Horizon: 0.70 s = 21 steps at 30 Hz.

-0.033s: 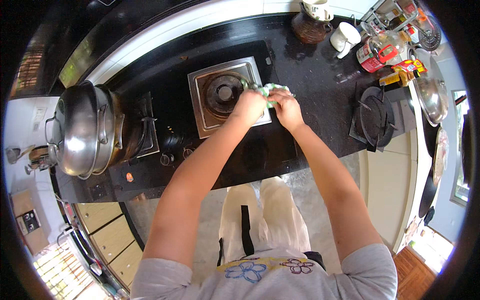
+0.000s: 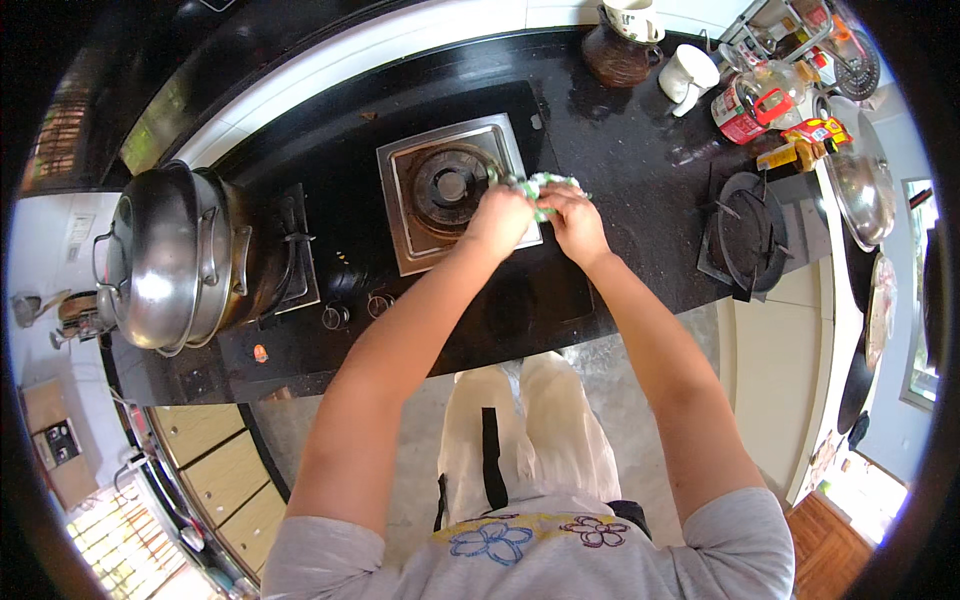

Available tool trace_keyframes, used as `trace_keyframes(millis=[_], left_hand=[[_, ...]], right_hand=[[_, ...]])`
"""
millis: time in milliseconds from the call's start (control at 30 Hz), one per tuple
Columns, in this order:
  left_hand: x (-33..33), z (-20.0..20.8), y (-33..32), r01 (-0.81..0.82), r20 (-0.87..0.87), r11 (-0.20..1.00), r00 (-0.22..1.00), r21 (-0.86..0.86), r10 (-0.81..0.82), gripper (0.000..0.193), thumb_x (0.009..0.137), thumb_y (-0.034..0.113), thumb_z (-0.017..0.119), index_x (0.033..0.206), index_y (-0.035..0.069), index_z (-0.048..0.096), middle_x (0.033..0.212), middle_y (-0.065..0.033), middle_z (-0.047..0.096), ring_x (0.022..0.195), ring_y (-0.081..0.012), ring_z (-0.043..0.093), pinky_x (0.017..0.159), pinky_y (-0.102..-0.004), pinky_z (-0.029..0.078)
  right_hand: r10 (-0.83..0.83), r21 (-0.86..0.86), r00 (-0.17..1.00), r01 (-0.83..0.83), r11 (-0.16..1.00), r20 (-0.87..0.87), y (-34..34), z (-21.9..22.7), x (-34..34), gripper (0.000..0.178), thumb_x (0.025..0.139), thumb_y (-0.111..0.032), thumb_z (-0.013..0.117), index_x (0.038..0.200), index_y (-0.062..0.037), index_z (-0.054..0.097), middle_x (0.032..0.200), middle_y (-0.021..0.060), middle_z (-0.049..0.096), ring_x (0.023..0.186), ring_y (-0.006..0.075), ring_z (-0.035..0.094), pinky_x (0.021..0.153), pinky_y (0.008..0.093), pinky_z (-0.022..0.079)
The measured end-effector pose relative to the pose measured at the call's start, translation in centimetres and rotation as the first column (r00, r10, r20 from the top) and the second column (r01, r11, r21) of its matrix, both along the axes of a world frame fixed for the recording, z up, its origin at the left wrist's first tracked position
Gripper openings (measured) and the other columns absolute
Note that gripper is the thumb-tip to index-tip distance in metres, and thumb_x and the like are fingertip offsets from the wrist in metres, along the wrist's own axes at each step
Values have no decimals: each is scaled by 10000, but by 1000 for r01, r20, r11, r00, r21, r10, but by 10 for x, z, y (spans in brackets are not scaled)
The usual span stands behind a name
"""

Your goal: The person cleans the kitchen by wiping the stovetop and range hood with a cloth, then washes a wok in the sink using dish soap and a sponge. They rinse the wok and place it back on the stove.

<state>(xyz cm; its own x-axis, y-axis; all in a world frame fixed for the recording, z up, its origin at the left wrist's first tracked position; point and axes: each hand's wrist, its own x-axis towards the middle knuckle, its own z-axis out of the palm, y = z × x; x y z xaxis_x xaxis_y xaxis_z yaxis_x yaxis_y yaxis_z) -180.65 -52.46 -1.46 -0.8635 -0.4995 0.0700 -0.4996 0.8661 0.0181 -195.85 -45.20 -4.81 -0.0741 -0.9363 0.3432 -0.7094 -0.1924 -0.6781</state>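
A green-and-white cloth point(image 2: 548, 184) is bunched between my two hands at the right edge of the gas burner point(image 2: 452, 188). My left hand point(image 2: 503, 214) is closed on the cloth's left end, over the right side of the square metal drip tray point(image 2: 402, 237). Just to its right, my right hand point(image 2: 575, 221) pinches the other end with bent fingers. Part of the cloth is hidden under the hands. Brown stains mark the tray around the dark burner ring.
Large stacked steel pots point(image 2: 165, 260) stand on the left burner. A black pan support point(image 2: 750, 235) lies on the counter at right. Farther back are a brown clay pot point(image 2: 617, 60), a white mug point(image 2: 688, 72), and several jars. Two knobs point(image 2: 336, 317) sit near the front edge.
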Motion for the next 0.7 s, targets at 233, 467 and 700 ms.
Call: trace_keyframes(millis=[233,467,700], left_hand=[[27,-9,96,2,-46,997,999,83,2,153,777,104,572,880,48,670,882,-124,652,833,-272,637,723,-376,533],[4,29,103,-40,-146,813,977,580,153,87,704,57,637,779,68,681,774,-164,651,742,-321,653,656,-435,513],[95,70,-47,-322,-511,932,780,166,361,153,894,76,489,913,19,630,842,-176,586,768,-338,601,655,-432,473]], right_hand=[[147,275,969,-90,957,-196,80,35,7,222,691,52,598,867,-52,686,1007,138,661,1020,317,603,913,395,475],[175,645,726,441,624,-665,63,137,35,115,807,-113,619,852,-30,684,902,169,672,902,323,661,775,401,549],[-48,36,833,82,996,-551,-93,142,95,92,773,-81,589,792,-56,676,910,162,631,858,323,653,750,425,542]])
